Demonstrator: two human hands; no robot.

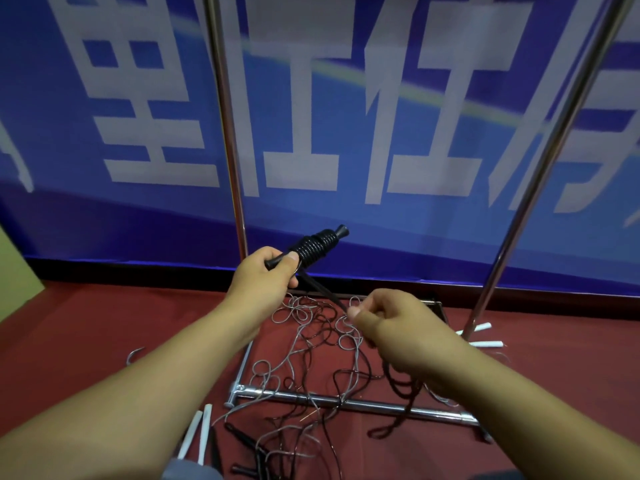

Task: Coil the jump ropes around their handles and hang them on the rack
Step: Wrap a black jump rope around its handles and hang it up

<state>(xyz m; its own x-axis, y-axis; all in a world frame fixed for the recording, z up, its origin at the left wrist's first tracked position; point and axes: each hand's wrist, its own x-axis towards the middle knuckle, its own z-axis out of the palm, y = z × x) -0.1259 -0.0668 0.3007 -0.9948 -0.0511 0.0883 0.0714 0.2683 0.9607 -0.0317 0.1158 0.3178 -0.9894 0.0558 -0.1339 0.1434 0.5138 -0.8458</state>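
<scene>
Spreading under everything is a dark red carpeted floor (pixel 86 327), and behind it hangs a blue banner (pixel 311 98) with large white characters, its lower edge meeting the floor. A chrome rack (pixel 346 403) stands on the floor: two upright poles rise in front of the banner, and a base bar lies crosswise in the foreground. Loose grey and black jump ropes (pixel 311 341) lie tangled over the base, with white handles (pixel 197 431) near the left end of the bar and more beside the right pole.

The left hand (pixel 263 278) is closed round the near end of a black handle (pixel 311 249), held above the floor in front of the left pole. The handle's long axis tilts, its free end pointing up and to the right toward the banner; tight black coils wrap its middle. From the coils a taut black rope (pixel 325 292) runs down to the right into the right hand (pixel 398 327), whose grip pinches it between thumb and fingers.
</scene>
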